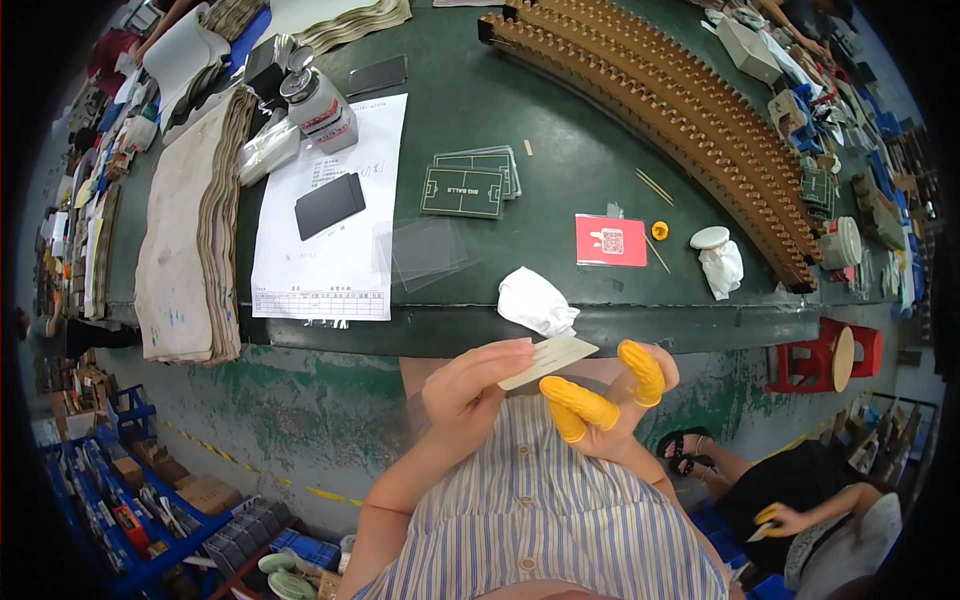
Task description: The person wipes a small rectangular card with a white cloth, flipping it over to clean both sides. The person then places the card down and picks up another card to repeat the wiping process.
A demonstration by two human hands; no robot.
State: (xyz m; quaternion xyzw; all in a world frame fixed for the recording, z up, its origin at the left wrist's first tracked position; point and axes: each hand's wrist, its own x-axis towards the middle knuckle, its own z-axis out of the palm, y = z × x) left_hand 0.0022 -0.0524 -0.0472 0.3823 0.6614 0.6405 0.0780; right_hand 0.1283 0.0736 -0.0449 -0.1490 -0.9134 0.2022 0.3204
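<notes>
Where the dark green desk (430, 115) spreads across the view, a long, curved-looking brown rack (680, 125) with rows of pegs takes up its far right side. A tall pile of worn, flat sheets (190, 220) stands at the left, hanging over the near edge. Beside it lies a white printed paper (285, 265), with a pale bottle (325, 115) on its upper part. In front of the desk, the left hand (470, 385) pinches a pale, thin card between thumb and fingers, while the right hand (615, 420) is spread and holds nothing, its covered fingertips just beside that card; whether they touch it I cannot tell. A crumpled white cloth (535, 300) sits at the near edge, just beyond the hands. Left of it, clear sheets (430, 252) overlap the paper's edge; farther back is a fanned stack of green cards (462, 192). A red card (608, 242) lies to the right. The pale card (548, 362) itself is tilted, off the desk. Smallest are the yellow finger covers (648, 378), a little yellow cup (660, 230) and thin wooden sticks (655, 187).
</notes>
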